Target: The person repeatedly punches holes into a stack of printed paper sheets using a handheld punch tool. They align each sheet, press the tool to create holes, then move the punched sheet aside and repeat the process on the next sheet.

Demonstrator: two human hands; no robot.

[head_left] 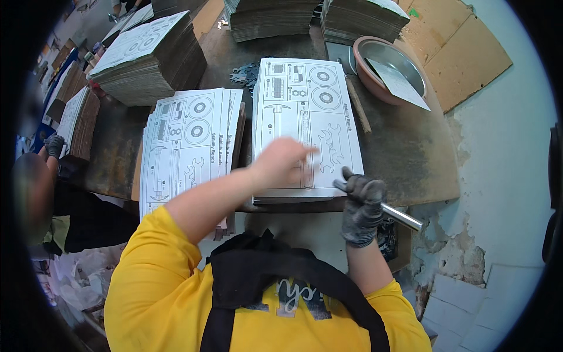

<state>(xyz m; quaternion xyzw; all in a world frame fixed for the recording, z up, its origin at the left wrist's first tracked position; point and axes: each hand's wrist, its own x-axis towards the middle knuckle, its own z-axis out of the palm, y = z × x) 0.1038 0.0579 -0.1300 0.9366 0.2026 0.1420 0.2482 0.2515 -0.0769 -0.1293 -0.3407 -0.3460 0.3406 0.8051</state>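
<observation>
Over the middle stack of printed sheets (pixel 305 126), drawn with hammers, wrenches and rings, is my bare left hand (pixel 284 163). Motion smears its fingers, so I cannot see whether they hold anything or touch the top sheet. My right hand (pixel 363 205), in a dark grey glove, is closed around a shiny metal rod (pixel 403 217) at the stack's near right corner. The rod slants down to the right, with its other end showing past my fingers. To the left lies a second pile of similar printed sheets (pixel 170 132), its edges unevenly fanned.
Taller stacks stand at the far left (pixel 143 67) and the back (pixel 270 23). A pink-rimmed metal basin (pixel 362 64) holds a tilted sheet (pixel 402 88). A wooden stick (pixel 358 105) lies beside the middle stack, and blue-grey cut pieces (pixel 245 75) behind it. Another person's gloved hand (pixel 54 145) is at left.
</observation>
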